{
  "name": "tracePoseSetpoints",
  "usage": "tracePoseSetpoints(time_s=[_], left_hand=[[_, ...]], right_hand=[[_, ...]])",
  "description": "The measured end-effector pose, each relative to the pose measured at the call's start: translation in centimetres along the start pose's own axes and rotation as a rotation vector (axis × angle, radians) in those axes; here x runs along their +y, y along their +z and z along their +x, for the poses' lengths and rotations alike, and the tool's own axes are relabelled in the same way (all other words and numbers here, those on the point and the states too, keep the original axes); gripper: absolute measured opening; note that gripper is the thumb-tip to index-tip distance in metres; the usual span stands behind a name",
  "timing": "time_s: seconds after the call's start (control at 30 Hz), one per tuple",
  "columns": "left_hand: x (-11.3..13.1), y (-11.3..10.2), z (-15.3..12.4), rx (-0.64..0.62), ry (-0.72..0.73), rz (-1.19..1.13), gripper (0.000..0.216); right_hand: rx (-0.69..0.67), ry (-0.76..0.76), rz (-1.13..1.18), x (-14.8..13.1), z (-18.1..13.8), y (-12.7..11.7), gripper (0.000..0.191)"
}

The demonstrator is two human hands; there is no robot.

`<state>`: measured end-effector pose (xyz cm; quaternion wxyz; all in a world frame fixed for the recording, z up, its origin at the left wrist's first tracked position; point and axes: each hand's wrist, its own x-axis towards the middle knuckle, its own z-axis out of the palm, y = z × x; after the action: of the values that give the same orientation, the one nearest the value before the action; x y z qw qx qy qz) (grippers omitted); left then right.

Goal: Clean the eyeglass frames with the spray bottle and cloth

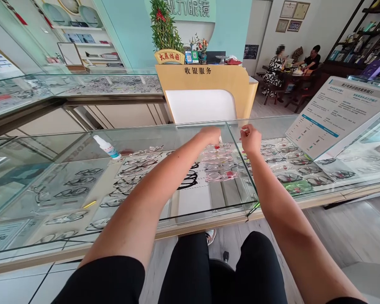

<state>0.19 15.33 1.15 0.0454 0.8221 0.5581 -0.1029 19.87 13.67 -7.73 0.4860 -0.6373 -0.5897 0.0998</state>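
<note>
My left hand (210, 135) reaches to the far side of the glass counter top (177, 135). It is closed in a fist, and a small white piece I cannot name pokes out of it on the right. My right hand (251, 139) hovers a short gap to the right with its fingers curled and pinched together; what they hold is hidden. Just in front of both hands lies a column of several clear pink glasses frames (218, 162). The top frame lies right under my left hand.
A white spray bottle (107, 147) lies on the glass at the left. A tilted printed sign board (335, 114) stands at the right. Rows of glasses fill the case below. A wooden cashier desk (205, 90) stands behind, and people sit at a table (294, 69) at the back right.
</note>
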Motion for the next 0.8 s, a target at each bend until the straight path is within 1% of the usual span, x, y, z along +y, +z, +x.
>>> tracePoseSetpoints(time_s=[0.07, 0.13, 0.17, 0.23, 0.33, 0.37, 0.4, 0.47, 0.5, 0.57, 0.67, 0.73, 0.8], left_hand=[[-0.6, -0.3, -1.3, 0.031, 0.018, -0.018, 0.050], [-1.8, -0.7, -3.5, 0.088, 0.054, -0.059, 0.041], [-2.6, -0.7, -4.9, 0.134, 0.085, -0.097, 0.034], [-4.4, -0.6, -8.2, 0.181, 0.116, -0.154, 0.017], [-6.6, 0.4, -13.5, 0.160, 0.101, -0.157, 0.002], [-7.1, 0.9, -15.2, 0.136, 0.084, -0.144, 0.003], [-7.4, 1.4, -16.6, 0.105, 0.072, -0.123, 0.009], [-7.7, 2.5, -19.1, 0.052, 0.094, -0.067, 0.019], [-7.7, 3.0, -20.1, 0.047, 0.092, -0.047, 0.023], [-7.6, 4.0, -22.1, 0.063, 0.077, -0.060, 0.029], [-8.1, 5.2, -25.2, 0.113, 0.057, -0.191, 0.036], [-9.3, 5.9, -27.4, 0.162, 0.056, -0.279, 0.040], [-11.6, 6.6, -29.5, 0.192, -0.023, -0.332, 0.042]], right_hand=[[-0.001, 0.013, -0.013, -0.2, 0.0, -0.3, 0.022], [0.006, 0.023, -0.050, -0.4, 0.0, -0.5, 0.021], [0.020, 0.024, -0.071, -0.5, 0.0, -0.7, 0.022], [0.056, 0.025, -0.100, -0.6, 0.1, -0.8, 0.028], [0.080, 0.016, -0.115, -0.7, 0.1, -0.9, 0.032], [0.085, 0.020, -0.116, -0.7, 0.0, -0.9, 0.032], [0.085, 0.024, -0.116, -0.8, 0.0, -1.0, 0.033], [0.072, 0.033, -0.115, -0.8, -0.1, -1.0, 0.032], [0.066, 0.033, -0.117, -0.9, -0.2, -1.0, 0.032], [0.059, 0.032, -0.124, -1.0, -0.4, -0.9, 0.031], [0.051, 0.026, -0.124, -1.2, -0.6, -0.8, 0.030], [0.043, 0.027, -0.124, -1.3, -0.8, -0.8, 0.028], [0.037, 0.035, -0.135, -1.5, -0.9, -0.9, 0.028]])
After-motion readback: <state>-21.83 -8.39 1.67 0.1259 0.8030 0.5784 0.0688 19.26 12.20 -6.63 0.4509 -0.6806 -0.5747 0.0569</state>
